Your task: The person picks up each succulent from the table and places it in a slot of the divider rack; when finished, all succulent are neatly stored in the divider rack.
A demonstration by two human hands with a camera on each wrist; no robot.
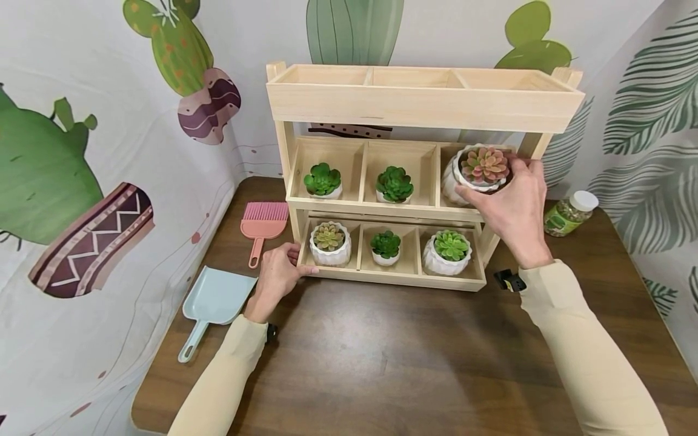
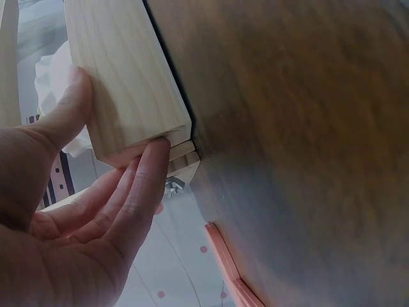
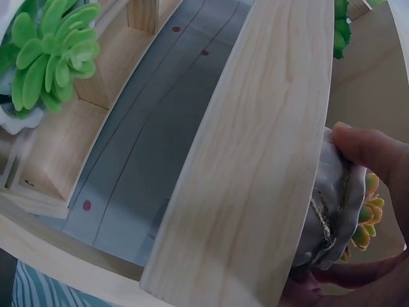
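Observation:
My right hand (image 1: 517, 200) grips the rim of a white ribbed pot holding a pinkish succulent (image 1: 484, 165), thumb at the front and fingers at the far right side. This pot sits tilted in the right compartment of the middle tier of a wooden plant shelf (image 1: 425, 108). Twine shows round the pot (image 3: 326, 217) in the right wrist view. At the lower tier's left front corner, my left hand (image 1: 277, 274) holds the shelf, thumb on the front board (image 2: 128, 77) and fingers against its end.
Small green succulents (image 1: 323, 180) stand in the other middle compartments. Three potted succulents (image 1: 450, 247) fill the lower tier; the top tier (image 1: 414, 79) overhangs. A pink brush (image 1: 264, 221) and blue dustpan (image 1: 218, 297) lie left. A white-lidded jar (image 1: 569, 213) stands right on the brown table (image 1: 382, 363).

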